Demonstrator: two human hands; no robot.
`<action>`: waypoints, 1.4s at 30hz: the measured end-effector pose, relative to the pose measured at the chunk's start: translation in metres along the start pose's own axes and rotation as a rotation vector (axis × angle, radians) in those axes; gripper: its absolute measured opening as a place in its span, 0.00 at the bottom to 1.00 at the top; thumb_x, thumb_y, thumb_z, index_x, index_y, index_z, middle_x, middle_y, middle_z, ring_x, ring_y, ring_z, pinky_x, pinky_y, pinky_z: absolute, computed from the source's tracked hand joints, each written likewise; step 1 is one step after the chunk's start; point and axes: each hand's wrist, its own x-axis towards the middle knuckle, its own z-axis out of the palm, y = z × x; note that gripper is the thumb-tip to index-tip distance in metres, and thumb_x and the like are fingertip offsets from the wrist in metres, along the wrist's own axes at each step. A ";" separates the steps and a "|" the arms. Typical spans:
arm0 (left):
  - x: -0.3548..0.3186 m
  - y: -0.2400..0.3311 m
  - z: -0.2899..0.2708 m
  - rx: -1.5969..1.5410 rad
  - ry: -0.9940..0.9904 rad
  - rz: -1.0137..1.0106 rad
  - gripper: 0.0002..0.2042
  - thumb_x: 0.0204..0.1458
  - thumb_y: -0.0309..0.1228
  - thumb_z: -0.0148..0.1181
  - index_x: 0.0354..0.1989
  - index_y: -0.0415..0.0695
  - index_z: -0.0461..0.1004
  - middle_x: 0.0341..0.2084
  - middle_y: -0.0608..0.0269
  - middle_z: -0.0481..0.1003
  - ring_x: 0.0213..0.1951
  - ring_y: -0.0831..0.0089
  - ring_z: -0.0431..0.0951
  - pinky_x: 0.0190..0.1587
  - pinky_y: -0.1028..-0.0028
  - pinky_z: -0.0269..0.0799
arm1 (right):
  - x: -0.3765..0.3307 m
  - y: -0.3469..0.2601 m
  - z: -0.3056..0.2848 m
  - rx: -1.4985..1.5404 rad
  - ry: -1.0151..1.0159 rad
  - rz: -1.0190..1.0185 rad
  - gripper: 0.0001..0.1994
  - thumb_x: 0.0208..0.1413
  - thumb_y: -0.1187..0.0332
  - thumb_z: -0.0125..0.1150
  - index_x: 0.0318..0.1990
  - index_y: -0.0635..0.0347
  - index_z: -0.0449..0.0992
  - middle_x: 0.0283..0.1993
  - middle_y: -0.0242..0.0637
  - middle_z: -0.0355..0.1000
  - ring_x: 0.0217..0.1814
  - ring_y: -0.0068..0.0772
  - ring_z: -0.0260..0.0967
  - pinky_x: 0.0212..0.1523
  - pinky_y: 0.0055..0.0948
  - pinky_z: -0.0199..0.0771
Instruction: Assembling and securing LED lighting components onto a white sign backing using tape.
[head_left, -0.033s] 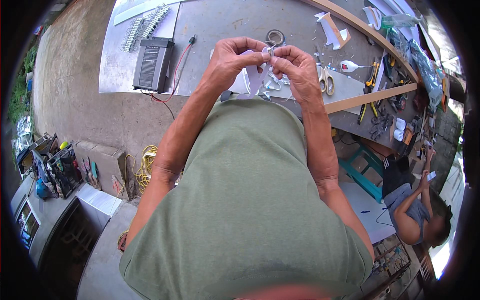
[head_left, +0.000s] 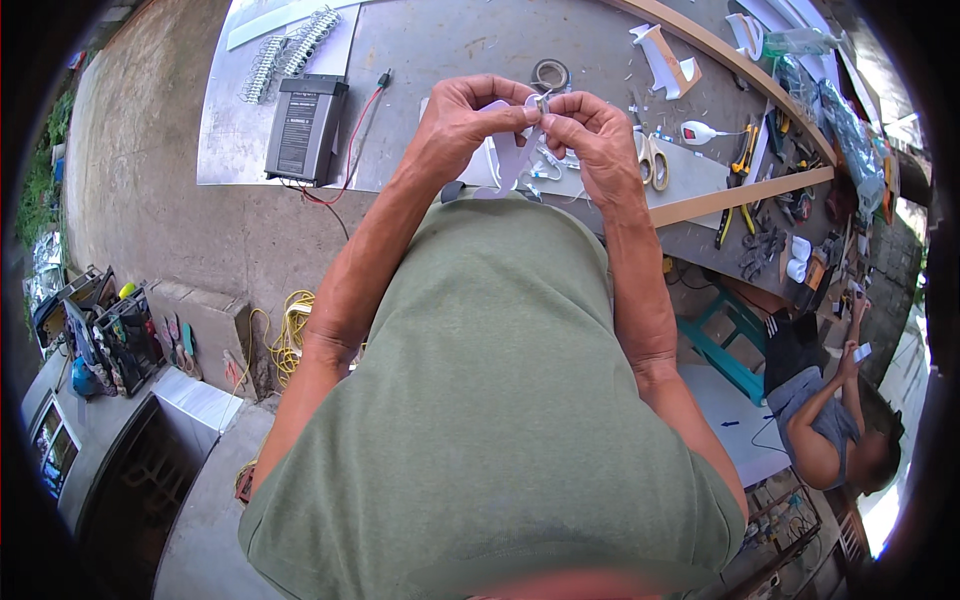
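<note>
both hands are up above the bench point(head_left: 450, 50), meeting over its near edge. left hand point(head_left: 465, 120) and right hand point(head_left: 600, 140) each pinch shut on one small white-and-metal part point(head_left: 541, 103), prob an led module or clip w/ thin wires trailing down; too small to say exactly. a white cut-out piece point(head_left: 515, 155) hangs below the fingertips, partly hidden by the left hand, and which hand carries it can't be told.

on the bench: black power supply box point(head_left: 305, 128) near the left edge w/ a red lead point(head_left: 352, 125) running off it, a string of led modules point(head_left: 290, 45) toward the far left corner, a tape roll point(head_left: 550, 75) just beyond the hands, scissors point(head_left: 652, 160) just right of the right hand, a white letter shape point(head_left: 665, 55) further back, pliers w/ yellow grips point(head_left: 742, 150) by the right edge next to a wooden strip point(head_left: 740, 195).

judged step: fitting or wiring the small part at the fingertips, mid-way. next move prob needs a steady two-finger hold on one side while the other hand pushes or twists, w/o tugging the thin wires.

another person point(head_left: 830, 410) sits low at right, apart from this work.
</note>
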 end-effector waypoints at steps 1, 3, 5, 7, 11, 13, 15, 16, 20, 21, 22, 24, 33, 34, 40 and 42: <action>-0.001 0.000 -0.001 -0.003 0.001 -0.001 0.13 0.48 0.27 0.71 0.40 0.32 0.80 0.30 0.56 0.80 0.30 0.73 0.80 0.35 0.73 0.79 | 0.000 0.000 0.000 -0.002 0.001 0.002 0.10 0.52 0.72 0.69 0.40 0.67 0.79 0.29 0.33 0.77 0.27 0.17 0.70 0.27 0.17 0.68; -0.002 -0.001 -0.002 0.037 -0.017 0.001 0.14 0.47 0.25 0.71 0.42 0.33 0.79 0.31 0.55 0.80 0.32 0.72 0.80 0.38 0.72 0.78 | 0.000 0.000 0.001 -0.008 0.012 0.002 0.09 0.52 0.73 0.68 0.39 0.67 0.79 0.28 0.33 0.76 0.27 0.17 0.70 0.27 0.17 0.68; -0.003 -0.001 -0.002 0.024 -0.006 0.005 0.15 0.47 0.25 0.71 0.43 0.33 0.79 0.32 0.56 0.81 0.33 0.72 0.80 0.39 0.72 0.78 | 0.001 -0.002 0.002 -0.023 0.022 0.002 0.09 0.52 0.73 0.68 0.38 0.66 0.79 0.28 0.32 0.76 0.27 0.17 0.69 0.27 0.17 0.68; -0.005 -0.002 -0.003 0.012 0.008 0.011 0.15 0.47 0.24 0.71 0.43 0.33 0.79 0.33 0.56 0.81 0.34 0.72 0.81 0.40 0.71 0.78 | 0.001 -0.002 0.003 -0.036 0.027 0.000 0.08 0.52 0.73 0.68 0.38 0.66 0.79 0.27 0.32 0.76 0.26 0.17 0.69 0.27 0.17 0.68; -0.007 -0.007 -0.008 -0.016 -0.010 -0.002 0.15 0.47 0.24 0.71 0.44 0.33 0.79 0.34 0.57 0.81 0.35 0.72 0.80 0.41 0.71 0.78 | 0.003 0.002 0.004 -0.023 0.037 0.027 0.08 0.51 0.73 0.69 0.38 0.66 0.79 0.27 0.33 0.75 0.26 0.17 0.69 0.26 0.17 0.67; -0.005 -0.010 -0.008 -0.028 -0.003 -0.019 0.15 0.47 0.24 0.71 0.44 0.33 0.79 0.34 0.57 0.81 0.35 0.72 0.80 0.42 0.72 0.78 | 0.003 0.003 0.002 0.013 0.016 0.031 0.08 0.51 0.74 0.69 0.37 0.67 0.79 0.27 0.33 0.75 0.26 0.18 0.69 0.26 0.17 0.67; -0.004 -0.012 -0.007 -0.035 -0.006 -0.019 0.15 0.48 0.25 0.71 0.44 0.34 0.79 0.34 0.58 0.81 0.35 0.73 0.80 0.43 0.72 0.77 | 0.003 0.004 0.000 -0.010 0.070 0.041 0.08 0.51 0.75 0.68 0.37 0.68 0.79 0.28 0.34 0.75 0.25 0.18 0.69 0.25 0.17 0.67; -0.004 -0.009 -0.002 -0.019 -0.011 -0.026 0.15 0.49 0.26 0.70 0.45 0.35 0.79 0.34 0.59 0.81 0.35 0.74 0.80 0.44 0.73 0.76 | 0.003 0.005 -0.002 -0.002 0.054 0.043 0.08 0.51 0.75 0.68 0.37 0.68 0.79 0.28 0.34 0.75 0.25 0.18 0.69 0.25 0.17 0.67; -0.006 -0.013 -0.008 0.036 0.012 -0.035 0.14 0.54 0.31 0.67 0.45 0.35 0.79 0.33 0.59 0.81 0.36 0.75 0.80 0.43 0.73 0.76 | 0.007 0.013 -0.005 0.004 0.072 0.051 0.08 0.51 0.75 0.68 0.37 0.68 0.78 0.29 0.34 0.76 0.27 0.19 0.71 0.27 0.17 0.68; -0.005 -0.016 -0.010 0.074 0.032 -0.026 0.14 0.56 0.33 0.65 0.45 0.35 0.79 0.33 0.59 0.81 0.35 0.75 0.79 0.41 0.74 0.76 | 0.009 0.015 -0.005 0.004 0.078 0.044 0.08 0.51 0.74 0.68 0.38 0.68 0.78 0.29 0.34 0.76 0.27 0.21 0.71 0.29 0.19 0.70; -0.005 -0.018 -0.012 0.071 0.025 -0.027 0.14 0.56 0.33 0.65 0.45 0.35 0.79 0.33 0.59 0.81 0.35 0.75 0.79 0.41 0.74 0.76 | 0.011 0.017 -0.006 0.003 0.089 0.036 0.09 0.51 0.74 0.69 0.38 0.68 0.78 0.30 0.35 0.76 0.27 0.22 0.72 0.31 0.20 0.71; -0.006 -0.021 -0.023 0.030 0.134 -0.048 0.15 0.59 0.36 0.63 0.44 0.35 0.79 0.31 0.59 0.80 0.32 0.76 0.79 0.36 0.76 0.76 | 0.015 0.022 -0.016 0.006 0.112 0.024 0.09 0.51 0.74 0.69 0.38 0.68 0.78 0.31 0.35 0.77 0.28 0.23 0.73 0.33 0.22 0.72; -0.090 0.104 0.009 -0.427 -0.336 0.520 0.21 0.55 0.42 0.66 0.41 0.30 0.78 0.13 0.68 0.71 0.11 0.83 0.59 0.14 0.75 0.47 | 0.014 0.025 -0.065 0.009 0.223 0.006 0.09 0.55 0.73 0.65 0.41 0.66 0.77 0.34 0.40 0.78 0.37 0.36 0.81 0.44 0.31 0.79; -0.093 0.126 0.020 -0.414 -0.577 0.638 0.20 0.53 0.45 0.68 0.37 0.36 0.80 0.13 0.67 0.71 0.10 0.82 0.57 0.13 0.74 0.44 | 0.014 0.022 -0.062 0.014 0.234 0.011 0.09 0.54 0.73 0.66 0.41 0.68 0.77 0.34 0.39 0.78 0.36 0.33 0.80 0.42 0.28 0.78; -0.096 0.164 0.064 -0.469 -0.844 0.774 0.11 0.63 0.42 0.55 0.49 0.65 0.82 0.16 0.65 0.73 0.09 0.84 0.52 0.12 0.79 0.41 | 0.011 0.042 -0.068 -0.004 0.318 -0.027 0.10 0.53 0.75 0.67 0.41 0.70 0.77 0.34 0.37 0.77 0.32 0.27 0.77 0.37 0.25 0.78; -0.108 0.167 0.066 -0.478 -0.796 0.684 0.10 0.63 0.40 0.55 0.48 0.65 0.83 0.16 0.64 0.73 0.08 0.84 0.53 0.12 0.80 0.41 | 0.010 0.042 -0.066 0.005 0.318 -0.020 0.10 0.52 0.75 0.68 0.41 0.70 0.77 0.34 0.36 0.77 0.31 0.26 0.76 0.37 0.25 0.79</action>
